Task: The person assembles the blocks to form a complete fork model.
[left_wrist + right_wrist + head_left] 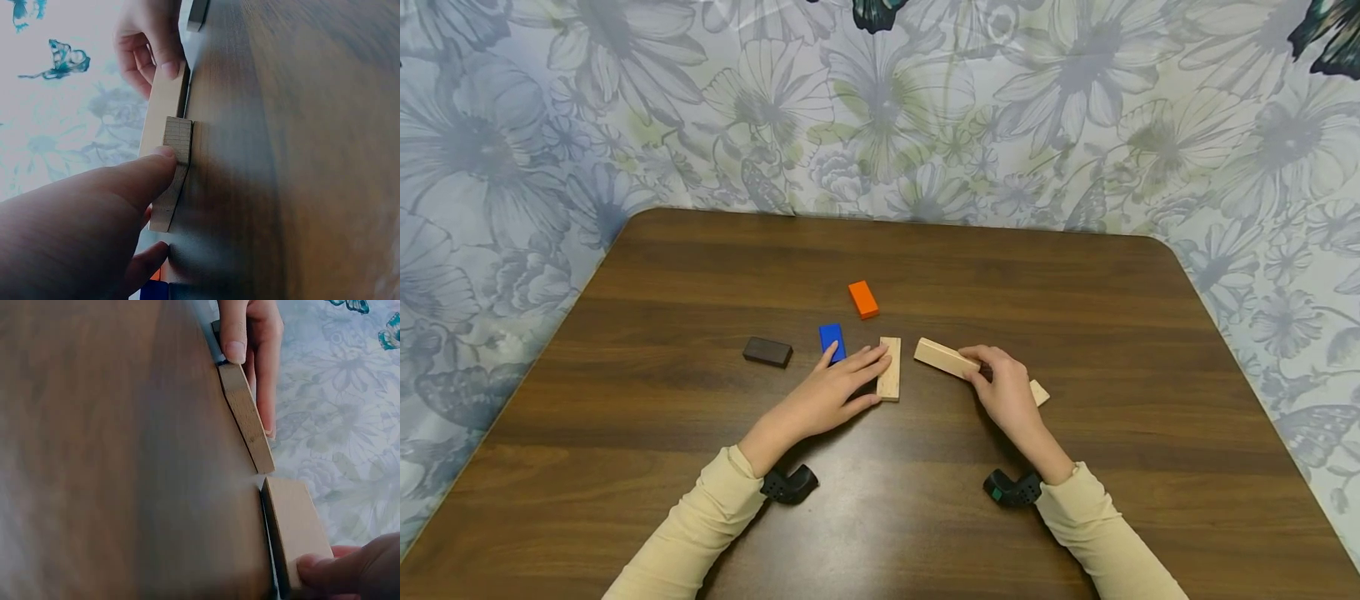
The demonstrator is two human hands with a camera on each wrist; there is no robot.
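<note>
My left hand (827, 396) lies with fingers extended over a plain wooden block (889, 369), fingertips touching it. Its thumb is beside a blue block (832, 340), and I cannot tell whether they touch. Between thumb and fingers, my right hand (1007, 392) pinches a second plain wooden block (942, 357) by its right end. In the right wrist view this held block (297, 519) points toward the first wooden block (244, 412), with a small gap between them. Partly hidden by the right hand is a third wooden block (1040, 392).
A dark brown block (767, 352) lies left of the left hand. Farther back is an orange block (863, 299). All rest on a brown wooden table (700, 267) whose far edge meets a floral wall covering (887, 108).
</note>
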